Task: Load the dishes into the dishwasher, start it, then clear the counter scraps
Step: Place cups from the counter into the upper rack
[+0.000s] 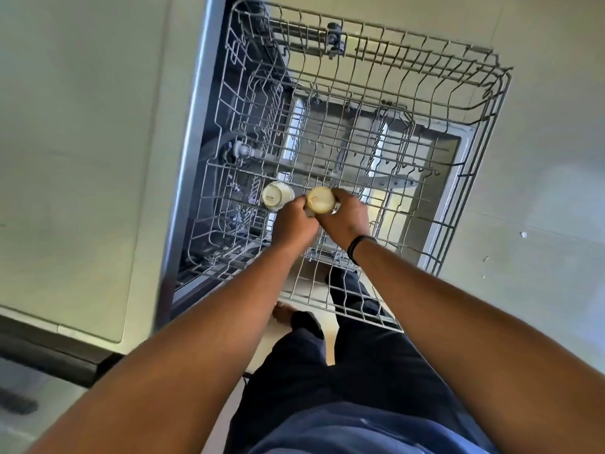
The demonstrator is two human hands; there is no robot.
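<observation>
The grey wire upper rack (465, 178) of the dishwasher is pulled out below me. A white cup (276, 195) with printed lettering on its base sits upside down in the rack's left part. Just right of it is a cream cup (321, 199), also base up. My right hand (345, 221) grips that cream cup from the right. My left hand (294, 224) holds its left side with curled fingers, close beside the white cup. Both hands hide the cream cup's lower part.
The open dishwasher door (442, 231) lies under the rack, with the tub's dark opening (248, 103) at left. A pale cabinet front (82, 158) stands to the left. My legs (327, 371) and a bare foot (283, 314) are on the pale floor (540, 224).
</observation>
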